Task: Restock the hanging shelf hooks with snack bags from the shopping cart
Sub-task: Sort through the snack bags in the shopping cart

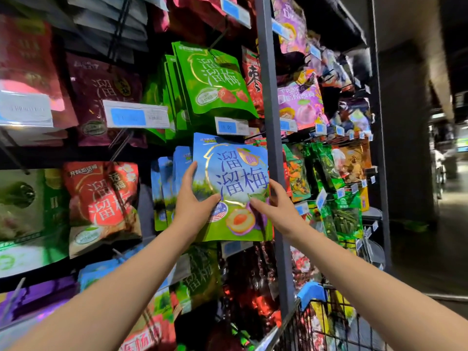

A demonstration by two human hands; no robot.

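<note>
A blue and green snack bag [235, 173] with large blue characters sits at the front of a row of like blue bags [166, 188] on a shelf hook. My left hand [193, 198] grips its left edge, thumb across the front and fingers behind. My right hand [272, 205] holds its right edge, thumb pressed on the front near the fruit picture. The hook itself is hidden behind the bag's top. The shopping cart [311, 323] stands at the lower right with several snack bags inside.
Green bags [215, 79] hang directly above, with a price tag [231, 126] between the rows. Red bags [101, 201] hang to the left, dark red ones [250, 277] below. A grey upright post [269, 122] runs just right of the bag. An aisle opens at far right.
</note>
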